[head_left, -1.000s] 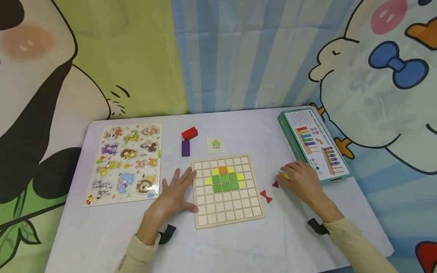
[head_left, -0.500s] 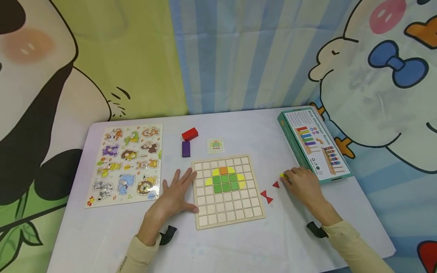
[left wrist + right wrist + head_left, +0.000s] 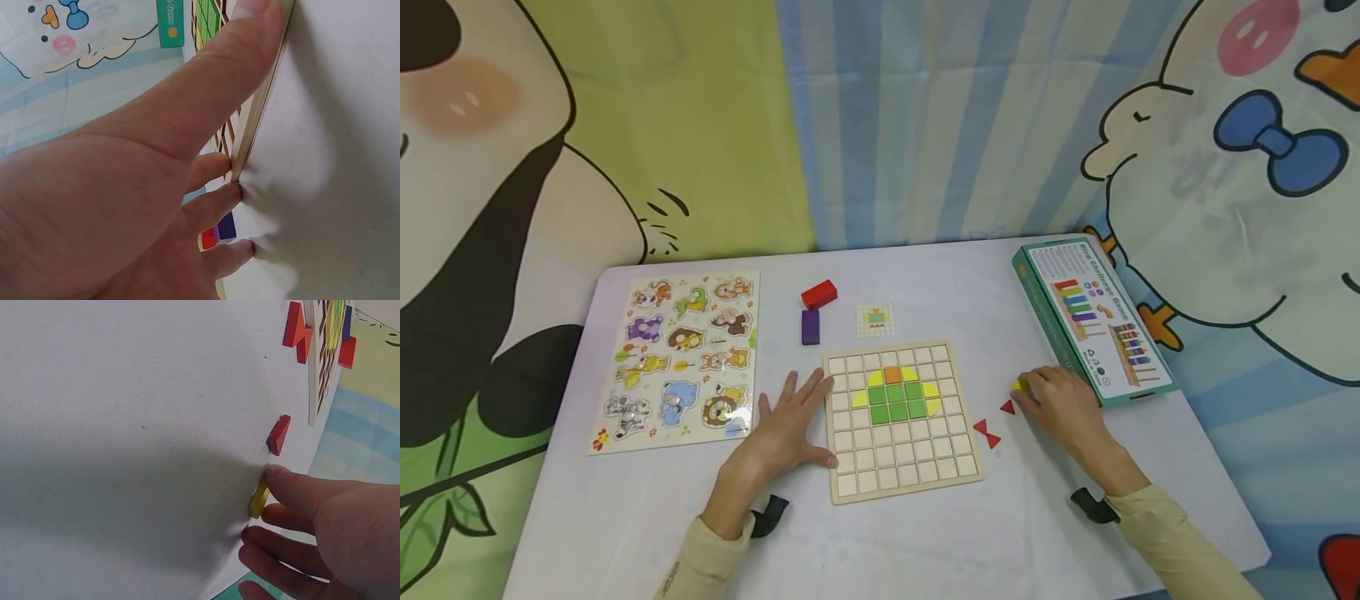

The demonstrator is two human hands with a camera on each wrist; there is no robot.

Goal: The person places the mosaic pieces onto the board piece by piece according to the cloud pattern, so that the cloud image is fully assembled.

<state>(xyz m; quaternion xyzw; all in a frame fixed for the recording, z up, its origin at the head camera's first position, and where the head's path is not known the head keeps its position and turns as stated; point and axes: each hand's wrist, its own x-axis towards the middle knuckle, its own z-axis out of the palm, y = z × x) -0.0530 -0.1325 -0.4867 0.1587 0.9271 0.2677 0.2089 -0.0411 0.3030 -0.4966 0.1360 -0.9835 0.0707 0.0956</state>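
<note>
Since the frame one second ago, the right hand (image 3: pixel 1063 408) has drawn slightly nearer the person along the bench (image 3: pixel 925 542); the yellow tile (image 3: pixel 1018 385), then mostly covered by the fingers, now shows at the fingertips. The left hand (image 3: pixel 786 429) has not shifted.

Right grip: thumb and fingertips pinch the yellow tile (image 3: pixel 258 500), which stands on edge against the bench in the right wrist view, just beside a single red triangle (image 3: pixel 1007 407). Two further red triangles (image 3: pixel 986 433) lie tip to tip between that one and the grid board (image 3: pixel 842 487).

Left grip: released, fingers straight and spread, palm flat on the bench, thumb and fingertips touching the grid board's left edge (image 3: pixel 259 119).

Grid board contents: one orange square (image 3: pixel 892 375) on top, green squares (image 3: pixel 897 401) in a block below it, yellow curved pieces (image 3: pixel 932 398) at the block's corners; the remaining cells hold plain wooden squares.

Elsewhere on the bench: a small pattern card (image 3: pixel 876 320), a red block (image 3: pixel 817 294) touching a purple block (image 3: pixel 809 327), an animal peg puzzle (image 3: pixel 679 358) at left and a green game box (image 3: pixel 1090 317) at right, closed.
</note>
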